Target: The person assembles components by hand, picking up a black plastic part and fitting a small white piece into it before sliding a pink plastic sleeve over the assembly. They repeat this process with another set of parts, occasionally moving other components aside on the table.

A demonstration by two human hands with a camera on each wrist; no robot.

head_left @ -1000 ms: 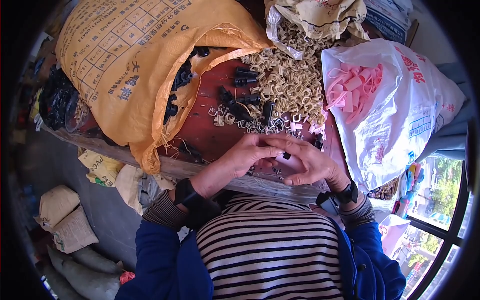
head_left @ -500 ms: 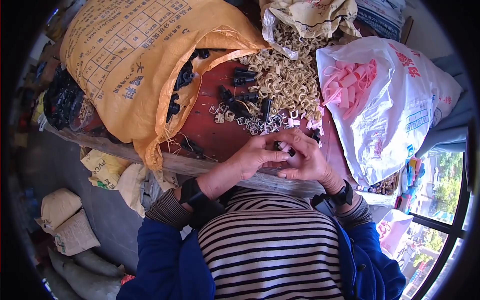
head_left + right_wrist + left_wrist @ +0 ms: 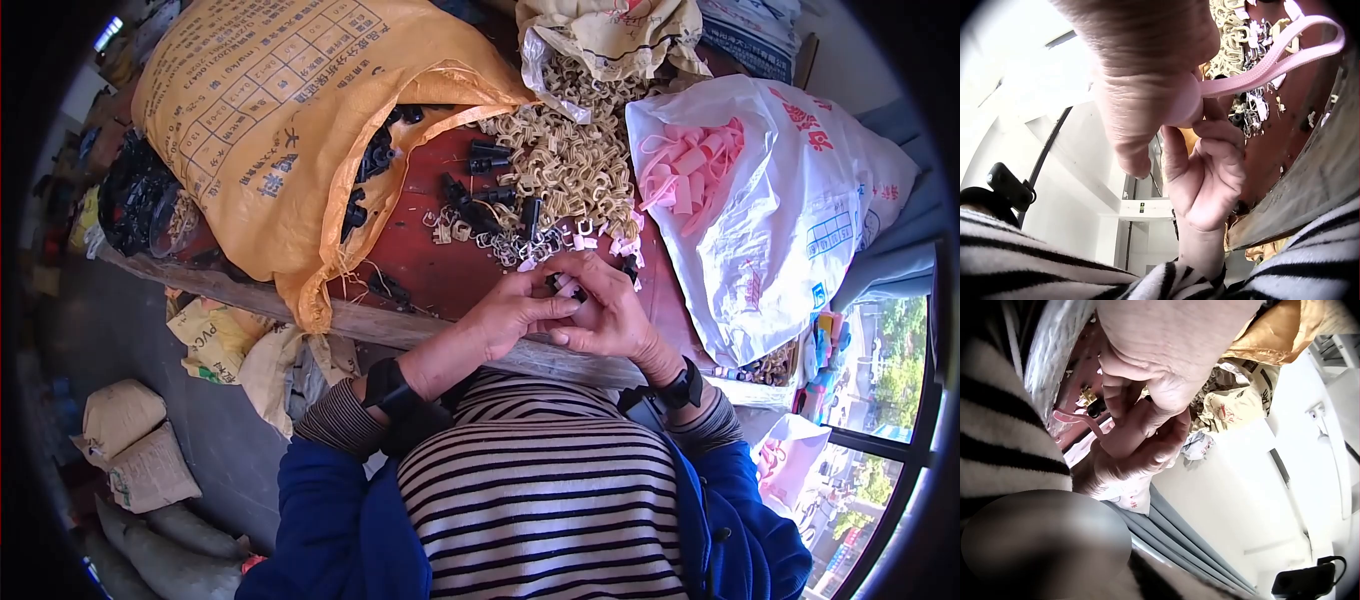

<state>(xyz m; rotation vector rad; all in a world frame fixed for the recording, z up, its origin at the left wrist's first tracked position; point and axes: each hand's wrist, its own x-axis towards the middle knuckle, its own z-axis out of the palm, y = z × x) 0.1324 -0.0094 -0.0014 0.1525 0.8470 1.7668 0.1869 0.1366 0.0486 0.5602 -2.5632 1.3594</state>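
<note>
Close to the table's front edge, my right hand point(image 3: 618, 318) grips a pink plastic cylinder point(image 3: 1186, 103) from which a pink looped strap point(image 3: 1272, 65) sticks out. My left hand point(image 3: 500, 318) meets it from the other side, thumb and fingers pinching the far end of the same cylinder. A small pale piece with black parts point(image 3: 566, 287) shows between the fingertips in the head view. In the left wrist view the left thumb presses against the cylinder point(image 3: 1127, 434). The fingers hide much of the end being worked on.
A heap of beige plastic clips point(image 3: 575, 160) lies past the hands, with black fittings point(image 3: 490, 155) beside it. An orange sack point(image 3: 290, 130) of black parts stands left. A white sack point(image 3: 790, 230) with pink strapped pieces point(image 3: 690, 175) stands right.
My hands have drawn slightly closer and turned, so the small pale and black piece between the fingertips now shows more. Both stay on the pink cylinder. The view has shifted a little.
</note>
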